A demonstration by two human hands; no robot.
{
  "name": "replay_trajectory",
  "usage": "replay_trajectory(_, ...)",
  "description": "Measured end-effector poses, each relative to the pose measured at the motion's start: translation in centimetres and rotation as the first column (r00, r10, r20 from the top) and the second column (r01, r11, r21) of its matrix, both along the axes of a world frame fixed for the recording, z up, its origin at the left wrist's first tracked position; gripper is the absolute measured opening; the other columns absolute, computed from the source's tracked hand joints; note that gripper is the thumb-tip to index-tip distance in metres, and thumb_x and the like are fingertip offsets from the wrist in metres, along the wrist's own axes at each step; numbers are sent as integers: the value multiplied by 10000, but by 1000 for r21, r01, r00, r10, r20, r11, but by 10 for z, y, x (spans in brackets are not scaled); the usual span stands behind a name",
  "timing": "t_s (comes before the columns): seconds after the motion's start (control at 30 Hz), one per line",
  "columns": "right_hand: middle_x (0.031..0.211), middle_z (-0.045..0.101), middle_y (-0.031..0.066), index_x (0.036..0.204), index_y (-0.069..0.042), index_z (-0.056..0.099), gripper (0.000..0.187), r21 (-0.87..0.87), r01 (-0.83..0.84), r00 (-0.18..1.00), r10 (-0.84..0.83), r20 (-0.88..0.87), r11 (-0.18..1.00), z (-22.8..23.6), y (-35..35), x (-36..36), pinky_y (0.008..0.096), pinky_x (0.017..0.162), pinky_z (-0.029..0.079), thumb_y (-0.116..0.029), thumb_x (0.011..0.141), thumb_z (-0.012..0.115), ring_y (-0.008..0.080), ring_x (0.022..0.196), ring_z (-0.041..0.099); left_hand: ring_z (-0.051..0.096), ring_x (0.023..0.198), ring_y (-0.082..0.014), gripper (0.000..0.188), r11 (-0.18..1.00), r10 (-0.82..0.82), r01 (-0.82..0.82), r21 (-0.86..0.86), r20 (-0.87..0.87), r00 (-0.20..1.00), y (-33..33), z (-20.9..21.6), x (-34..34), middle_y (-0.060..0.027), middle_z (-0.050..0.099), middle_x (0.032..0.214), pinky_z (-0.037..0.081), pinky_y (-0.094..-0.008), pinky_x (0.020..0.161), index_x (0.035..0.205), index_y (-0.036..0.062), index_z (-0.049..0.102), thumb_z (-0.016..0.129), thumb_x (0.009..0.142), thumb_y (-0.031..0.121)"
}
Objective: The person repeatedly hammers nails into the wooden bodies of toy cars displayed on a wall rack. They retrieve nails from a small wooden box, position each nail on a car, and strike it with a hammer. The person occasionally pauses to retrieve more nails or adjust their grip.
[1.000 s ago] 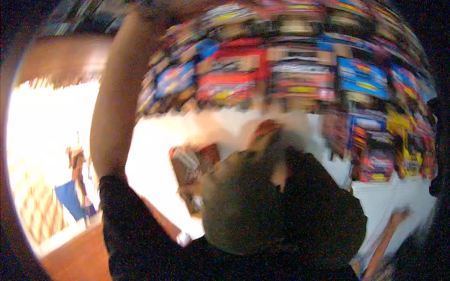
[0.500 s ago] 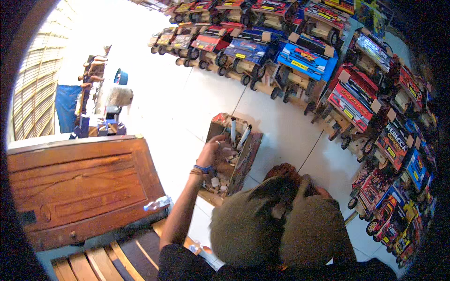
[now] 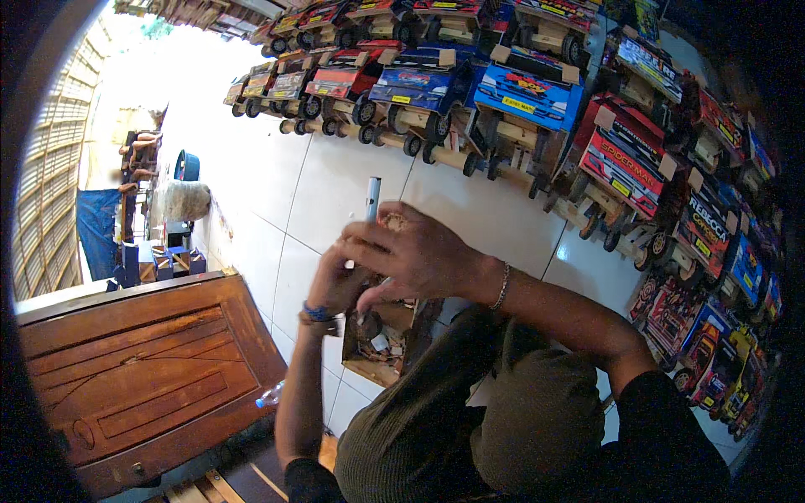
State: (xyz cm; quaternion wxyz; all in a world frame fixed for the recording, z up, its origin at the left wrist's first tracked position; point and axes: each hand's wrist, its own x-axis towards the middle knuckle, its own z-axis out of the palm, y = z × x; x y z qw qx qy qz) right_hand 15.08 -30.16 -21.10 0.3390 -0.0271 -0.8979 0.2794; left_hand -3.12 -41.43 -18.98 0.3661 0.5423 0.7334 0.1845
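Close together over a worn wooden box (image 3: pixel 423 331), my left hand (image 3: pixel 334 281) and my right hand (image 3: pixel 423 251) overlap. From between them a pale tube (image 3: pixel 373 194) with a dark mark near its top sticks up. My left hand is closed round its lower part, which the fingers largely hide. My right hand curls across from the right, its thumb pointing down-left. Some brownish stuff (image 3: pixel 392 221) shows by its knuckles; what it grips cannot be made out. Small offcuts (image 3: pixel 380 344) lie inside the box, partly covered by my hands.
Rows of toy trucks, among them a blue one (image 3: pixel 530 88) and a red one (image 3: pixel 625 155), curve along the far and right sides. A brown carved wooden panel (image 3: pixel 159 360) is at left, with a plastic bottle (image 3: pixel 270 396) at its edge. My bent knees (image 3: pixel 541 411) are near the box.
My left hand has come up out of the box with the tube. My right hand has risen from beside my knees to meet it. The view has shifted slightly.
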Motion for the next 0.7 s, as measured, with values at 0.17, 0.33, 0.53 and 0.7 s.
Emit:
replay_trajectory(0.17, 1469, 372, 175, 1509, -113, 324, 1133, -88, 27, 999, -24, 32, 996, 5, -11, 44, 500, 1057, 268, -766, 636, 632, 225, 1308, 436, 694, 814, -135, 238, 933, 265, -53, -357, 578, 772, 26, 60, 14, -77, 686, 959, 600, -286, 744, 1164, -6, 570, 611, 955, 100)
replay_trajectory(0.33, 1458, 373, 174, 1533, -110, 269, 1053, -172, 156, 985, -139, 106, 973, -25, -30, 91, 533, 1046, 271, -513, 692, 757, 234, 1258, 484, 663, 929, -104, 274, 829, 50, 217, -516, 455, 889, 66, 59, 59, -41, 689, 961, 549, -263, 786, 1207, 38, 585, 610, 970, 173)
replay_trajectory(0.53, 1325, 528, 128, 1490, -79, 310, 847, -108, 324, 895, -268, 356, 940, -86, -43, 171, 438, 986, 394, -263, 780, 735, 233, 1177, 552, 630, 836, -80, 225, 954, -252, 296, -54, 391, 885, 102, 45, 90, -3, 668, 881, 518, -251, 767, 1117, 46, 656, 607, 981, 219)
replay_trajectory(0.7, 1038, 679, 186, 1191, -43, 451, 345, -776, 442, 881, -53, 471, 451, -80, -68, 214, 445, 808, 522, -268, 975, 598, 326, 962, 688, 606, 830, -68, 228, 954, 299, -208, -214, 720, 626, 77, 13, 154, -2, 641, 902, 504, -223, 743, 1131, 46, 636, 593, 990, 220)
